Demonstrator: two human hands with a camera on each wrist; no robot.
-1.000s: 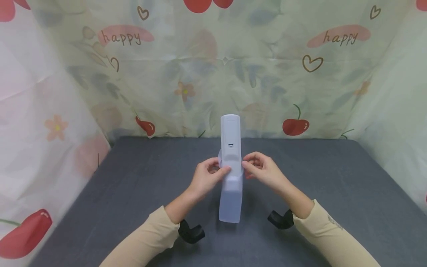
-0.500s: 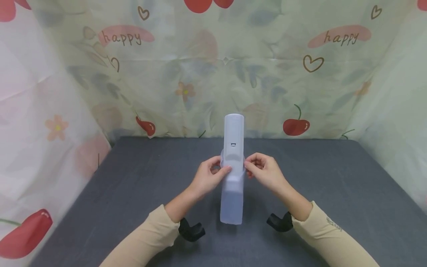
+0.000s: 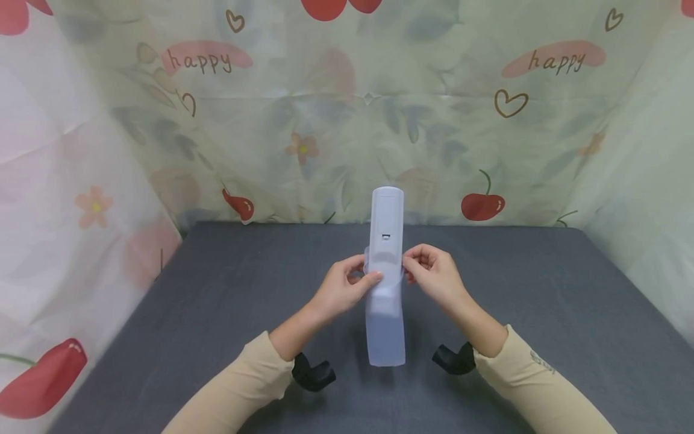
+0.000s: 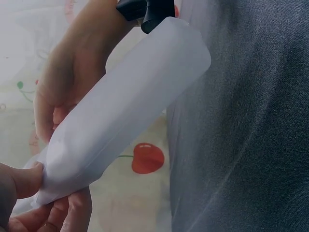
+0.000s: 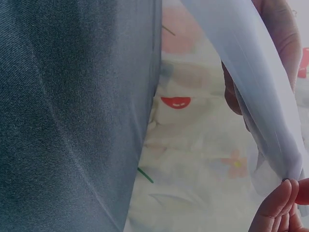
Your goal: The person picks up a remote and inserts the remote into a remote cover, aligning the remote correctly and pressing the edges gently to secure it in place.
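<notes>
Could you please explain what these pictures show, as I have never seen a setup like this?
There is no robot here, just a person's two bare hands. The wide picture comes from a camera worn on the head, looking forward and down; the two closer ones come from cameras on the left and right wrists. The left hand grips a long, pale device with a small dark slot, and the right hand pinches its right edge. Below is a dark grey surface; whether the device touches it is hard to tell. Behind hangs a cloth printed with cherries and "happy".
</notes>
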